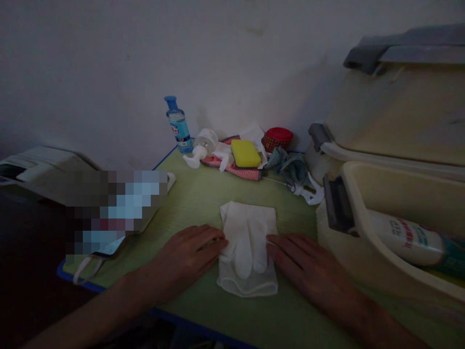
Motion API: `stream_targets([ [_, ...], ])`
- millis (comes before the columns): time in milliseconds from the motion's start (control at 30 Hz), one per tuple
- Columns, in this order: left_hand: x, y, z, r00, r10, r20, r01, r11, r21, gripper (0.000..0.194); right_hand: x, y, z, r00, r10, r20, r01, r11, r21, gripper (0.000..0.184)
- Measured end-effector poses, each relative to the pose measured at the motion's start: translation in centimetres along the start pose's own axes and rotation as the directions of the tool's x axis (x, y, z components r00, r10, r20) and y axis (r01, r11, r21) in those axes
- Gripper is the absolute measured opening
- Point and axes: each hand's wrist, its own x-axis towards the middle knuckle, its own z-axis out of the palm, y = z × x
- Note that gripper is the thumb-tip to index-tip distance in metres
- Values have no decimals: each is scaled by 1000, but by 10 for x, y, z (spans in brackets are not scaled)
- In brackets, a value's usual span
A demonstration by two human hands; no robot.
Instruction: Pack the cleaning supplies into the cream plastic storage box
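A white disposable glove (250, 242) lies folded on the green tabletop (189, 208), its fingers turned down over its palm and its cuff toward me. My left hand (192, 249) rests at the glove's left edge, fingers stretched out and fingertips touching it. On the opposite side, my right hand (300, 259) has its fingers extended, with the tips against the right edge. Neither thumb can be made out clearly. The glove lies flat on the table between my two hands.
At the back stand a blue bottle (178, 127), a clear pump bottle (205, 143), a yellow sponge (246, 153) on cloths and a red-lidded container (279, 138). Right is an open cream storage box (348, 194) holding a white bottle (403, 237). A blurred-out phone (123, 208) lies left.
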Motion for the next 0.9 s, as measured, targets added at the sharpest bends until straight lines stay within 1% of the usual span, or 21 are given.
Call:
stream_targets([
  [67,1,-3,-6,991,114,75,-120,989,85,28,3,-1,-3,998,-55,-8,56,997,53,44],
  [100,1,-3,-8,983,152,104,-163,981,102,28,4,-1,-3,997,-83,-3,83,993,82,46],
  [167,3,-2,-12,974,187,129,-201,974,103,26,5,-1,-3,993,-116,9,114,985,133,47],
  [300,7,0,-11,986,123,112,-131,989,68,19,3,-1,1,993,-107,51,96,976,195,46],
  [400,12,1,-10,986,87,144,-97,994,58,14,1,-1,4,994,-87,71,70,975,212,39],
  [467,17,1,-10,981,91,172,-104,992,67,12,0,-2,6,994,-82,68,65,974,215,36],
  [567,23,3,-10,974,112,199,-131,988,85,12,2,-4,7,996,-88,29,79,969,233,38],
  [667,27,4,-10,968,134,212,-160,981,107,13,5,-6,7,997,-82,-4,80,964,255,42],
  [767,28,7,-10,965,155,213,-187,973,138,14,6,-7,6,993,-106,-55,117,962,247,41],
  [900,30,9,-11,962,174,211,-211,964,163,15,5,-6,6,992,-120,-46,128,963,237,38],
])
